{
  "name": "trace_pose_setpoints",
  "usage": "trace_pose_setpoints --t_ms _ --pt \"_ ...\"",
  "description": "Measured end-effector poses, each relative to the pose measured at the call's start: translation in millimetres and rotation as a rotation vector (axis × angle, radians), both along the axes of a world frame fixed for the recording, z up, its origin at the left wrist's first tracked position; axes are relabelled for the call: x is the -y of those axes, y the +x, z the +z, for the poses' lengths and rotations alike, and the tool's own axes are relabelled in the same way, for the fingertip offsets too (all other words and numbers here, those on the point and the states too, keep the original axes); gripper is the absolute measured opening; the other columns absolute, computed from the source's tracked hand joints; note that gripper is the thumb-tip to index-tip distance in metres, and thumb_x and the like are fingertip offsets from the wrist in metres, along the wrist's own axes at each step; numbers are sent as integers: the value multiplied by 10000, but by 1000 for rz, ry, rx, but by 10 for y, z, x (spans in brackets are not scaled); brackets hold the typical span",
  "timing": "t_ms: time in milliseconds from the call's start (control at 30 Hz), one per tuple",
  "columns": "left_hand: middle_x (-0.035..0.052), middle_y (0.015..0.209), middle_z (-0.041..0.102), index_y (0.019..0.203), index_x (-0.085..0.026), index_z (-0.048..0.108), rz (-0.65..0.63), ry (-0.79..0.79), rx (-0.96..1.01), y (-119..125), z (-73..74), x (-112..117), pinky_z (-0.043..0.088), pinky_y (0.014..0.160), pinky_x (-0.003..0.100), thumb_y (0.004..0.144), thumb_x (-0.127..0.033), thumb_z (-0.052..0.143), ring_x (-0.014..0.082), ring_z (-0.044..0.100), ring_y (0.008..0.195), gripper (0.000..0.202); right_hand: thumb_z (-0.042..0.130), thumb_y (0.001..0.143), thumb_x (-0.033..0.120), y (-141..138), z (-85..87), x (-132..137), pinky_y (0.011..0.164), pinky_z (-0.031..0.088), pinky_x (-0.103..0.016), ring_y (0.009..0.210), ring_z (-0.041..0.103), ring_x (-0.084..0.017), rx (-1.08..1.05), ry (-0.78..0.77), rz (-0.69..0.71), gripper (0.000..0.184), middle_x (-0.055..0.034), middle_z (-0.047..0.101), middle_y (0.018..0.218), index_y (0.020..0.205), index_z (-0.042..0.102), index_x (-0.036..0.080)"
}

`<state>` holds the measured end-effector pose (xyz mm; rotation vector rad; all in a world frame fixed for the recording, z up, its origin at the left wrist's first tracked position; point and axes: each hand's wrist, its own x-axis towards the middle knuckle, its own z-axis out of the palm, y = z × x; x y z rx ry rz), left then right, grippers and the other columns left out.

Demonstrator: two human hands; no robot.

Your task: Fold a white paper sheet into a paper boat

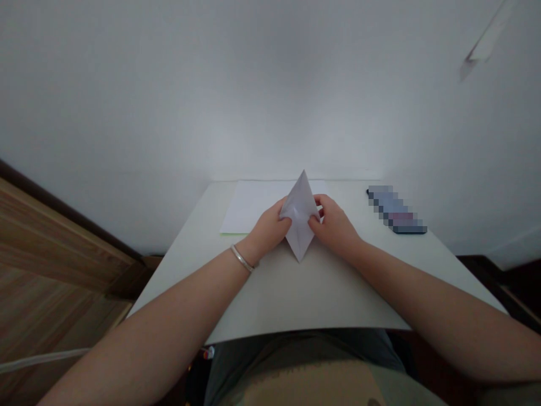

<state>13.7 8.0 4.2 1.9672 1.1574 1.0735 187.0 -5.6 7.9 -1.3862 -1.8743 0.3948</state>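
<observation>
A folded white sheet of paper (pixel 301 217), shaped like a tall diamond with creases meeting near its middle, is held up just above the table. My left hand (pixel 271 221) grips its left corner, thumb in front and fingers behind. On the opposite corner, my right hand (pixel 333 221) pinches with the thumb in front, its other fingers curled behind. A silver bangle (pixel 242 258) circles my left wrist. Behind the folded paper lies a stack of flat white paper (pixel 240 208), partly hidden by my left hand; a thin yellow-green edge shows at its front.
The white table (pixel 270 304) stands against a pale wall (pixel 270 90). A phone (pixel 395 210) with a blurred-out screen lies at the table's right side. Wooden furniture (pixel 51 270) is on the left, with a pale cable (pixel 46 358) in front of it.
</observation>
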Motion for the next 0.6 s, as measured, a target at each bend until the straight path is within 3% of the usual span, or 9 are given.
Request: trace_pose_setpoints --t_ms 167,333,600 --pt "59 933 680 1037 -146 654 14 83 -118 4 20 -33 483 892 401 725 -146 478 249 597 916 358 490 811 275 -22 10 4 564 386 -297 620 545 -173 53 -61 -46 199 -10 601 732 1002 513 223" --pt "67 1153 654 1253 -187 561 101 27 -161 -27 -1 -25 463 941 388 754 -150 463 256 603 1025 511 489 807 261 -1 11 4 570 373 -282 658 585 -181 72 -126 -83 248 -20 650 803 1054 488 234" --pt "34 1008 697 1112 -164 658 31 -124 -102 -107 -22 -75 499 825 334 711 -160 440 222 628 905 456 478 795 223 87 10 0 589 384 -272 711 613 -188 88 -158 -74 261 -26 681 867 1055 494 241"
